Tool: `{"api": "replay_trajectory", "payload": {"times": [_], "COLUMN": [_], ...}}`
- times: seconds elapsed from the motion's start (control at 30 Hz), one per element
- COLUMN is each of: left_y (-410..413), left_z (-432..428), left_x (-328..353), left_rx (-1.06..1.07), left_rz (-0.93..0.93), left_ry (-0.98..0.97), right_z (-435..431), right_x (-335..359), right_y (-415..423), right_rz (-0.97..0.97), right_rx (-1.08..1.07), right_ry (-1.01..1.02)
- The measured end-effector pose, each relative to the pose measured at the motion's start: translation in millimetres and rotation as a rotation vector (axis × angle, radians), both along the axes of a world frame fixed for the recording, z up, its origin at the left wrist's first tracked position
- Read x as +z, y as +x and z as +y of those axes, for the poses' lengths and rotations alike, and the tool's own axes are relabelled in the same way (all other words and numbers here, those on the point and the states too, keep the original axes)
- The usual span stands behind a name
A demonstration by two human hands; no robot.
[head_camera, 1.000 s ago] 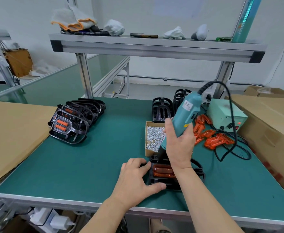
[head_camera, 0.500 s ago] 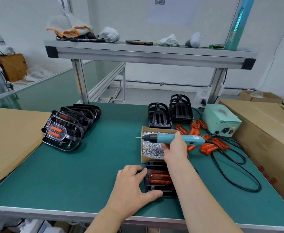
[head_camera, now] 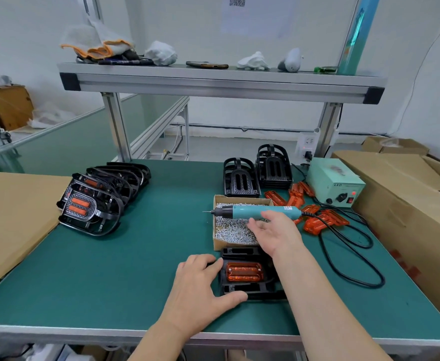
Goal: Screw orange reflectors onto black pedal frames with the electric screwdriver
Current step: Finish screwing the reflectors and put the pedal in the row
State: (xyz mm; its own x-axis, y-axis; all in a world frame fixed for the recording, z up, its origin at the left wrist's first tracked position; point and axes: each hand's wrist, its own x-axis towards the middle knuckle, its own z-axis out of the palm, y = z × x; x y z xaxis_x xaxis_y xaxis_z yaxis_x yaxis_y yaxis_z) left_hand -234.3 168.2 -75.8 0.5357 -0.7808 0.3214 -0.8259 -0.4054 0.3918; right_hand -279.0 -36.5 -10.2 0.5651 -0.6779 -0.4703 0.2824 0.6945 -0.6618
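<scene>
The only word that can be read is "LED", in dark letters along the front top edge of the pale green power box point(head_camera: 328, 178), which stands on the desk point(head_camera: 135, 256) at about two o'clock. At twelve o'clock a white paper sheet point(head_camera: 255, 19) on the wall carries a square scan code at its top; any other print on it is too blurred to read. The blue screwdriver point(head_camera: 244, 211), at one o'clock, bears a small white label near its cord end, with dark marks too small to make out.
</scene>
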Motion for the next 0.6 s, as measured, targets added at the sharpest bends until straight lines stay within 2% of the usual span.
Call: {"api": "replay_trajectory", "payload": {"times": [0.2, 0.3, 0.4, 0.5, 0.6], "left_y": [2, 2, 2, 2, 2], "left_z": [0, 0, 0, 0, 0], "left_x": [-3, -3, -2, -1, 0], "left_rx": [0.002, 0.000, -0.004, -0.012, -0.010], "left_rz": [0.012, 0.030, 0.046, 0.074, 0.095], "left_ry": [0.005, -0.014, -0.020, -0.030, -0.050], "right_z": [1, 5, 9, 12, 12], "right_x": [2, -3, -20, -32, -37], "right_y": [-40, -61, -76, -82, -89], "right_rz": [-0.010, 0.073, 0.244, 0.264, 0.300], "right_rx": [0.014, 0.068, -0.062, -0.165, -0.223], "right_ry": [-0.159, -0.470, -0.838, -1.131, -1.302]}}
